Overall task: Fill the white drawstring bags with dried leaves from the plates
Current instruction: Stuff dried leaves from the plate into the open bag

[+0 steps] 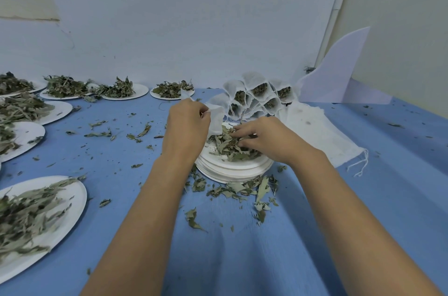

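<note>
Several leaf-laden plates point(55, 198) crowd the blue desk point(242, 259) from 8 to 11 o'clock of the working spot, so that side leaves little room for a swinging elbow. The left hand point(186, 126) pinches the rim of an empty white drawstring bag point(216, 118), which hangs at 10 o'clock of the stack of plates point(232, 171) in the centre. The right hand point(261, 138) curls its fingers into the dried leaves point(228, 148) on the top plate, gripping a tuft.

The step in hand looks like loading that bag. It would go best with the mouth spread wide and held low over the plate, so strays fall back onto it. Small pinches would serve better than 1 large clump, since loose leaves point(242, 190) lie spilled on the desk at 6 o'clock.

At 1 o'clock, filled bags point(257, 95) sit stacked mouth-forward just beyond the right hand, and a wide lift could topple them. A flat pile of white cloth with strings point(315, 131), likely spare bags, lies at 3 o'clock, with the desk's right edge slanting past it. The freest room is toward 6 o'clock, near the person.
</note>
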`<state>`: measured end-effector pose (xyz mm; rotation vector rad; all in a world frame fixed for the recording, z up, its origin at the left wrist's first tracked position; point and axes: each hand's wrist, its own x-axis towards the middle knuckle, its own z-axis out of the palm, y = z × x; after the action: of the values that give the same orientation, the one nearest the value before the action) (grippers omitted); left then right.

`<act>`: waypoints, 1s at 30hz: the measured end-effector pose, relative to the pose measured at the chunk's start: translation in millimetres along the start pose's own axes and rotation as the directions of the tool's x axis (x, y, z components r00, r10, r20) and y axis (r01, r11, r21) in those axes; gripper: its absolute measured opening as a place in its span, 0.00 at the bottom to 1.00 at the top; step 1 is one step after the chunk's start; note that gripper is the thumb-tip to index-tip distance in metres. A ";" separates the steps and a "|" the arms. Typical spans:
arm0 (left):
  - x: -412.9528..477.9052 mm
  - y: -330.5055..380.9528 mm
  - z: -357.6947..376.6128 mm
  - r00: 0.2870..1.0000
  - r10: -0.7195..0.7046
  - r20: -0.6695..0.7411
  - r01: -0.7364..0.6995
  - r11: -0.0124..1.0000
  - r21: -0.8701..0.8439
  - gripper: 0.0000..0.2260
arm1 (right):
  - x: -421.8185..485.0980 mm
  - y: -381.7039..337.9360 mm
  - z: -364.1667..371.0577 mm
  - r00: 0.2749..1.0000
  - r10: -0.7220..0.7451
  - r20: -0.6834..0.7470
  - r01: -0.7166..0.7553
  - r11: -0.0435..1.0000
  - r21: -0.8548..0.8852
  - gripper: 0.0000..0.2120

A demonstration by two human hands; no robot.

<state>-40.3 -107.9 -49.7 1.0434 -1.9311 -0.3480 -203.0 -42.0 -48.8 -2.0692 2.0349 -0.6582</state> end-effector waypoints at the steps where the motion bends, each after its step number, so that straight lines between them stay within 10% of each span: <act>1: 0.1 -0.5 0.0 1.000 -0.004 0.002 0.004 1.000 0.002 0.12 | -0.1 -1.0 1.9 1.000 -0.001 -0.022 0.001 1.000 -0.007 0.14; 8: 1.0 -2.3 1.3 0.998 -0.023 -0.060 0.022 1.000 -0.021 0.12 | 0.2 -2.0 4.2 0.985 -0.009 -0.174 -0.003 0.998 -0.066 0.13; 23: 0.1 -4.5 -0.3 0.978 -0.127 -0.167 0.098 0.981 -0.168 0.10 | 2.0 -2.1 -1.9 0.883 0.180 -0.434 -0.006 0.928 0.373 0.11; 30: -3.5 -0.8 2.3 0.973 -0.167 -0.161 0.120 0.957 -0.266 0.08 | 2.7 0.8 -5.1 0.910 0.265 -0.320 -0.042 0.825 0.563 0.09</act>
<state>-40.9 -106.0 -53.6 1.0104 -1.6033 -0.5484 -205.9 -43.7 -44.1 -1.5017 1.8515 -1.5118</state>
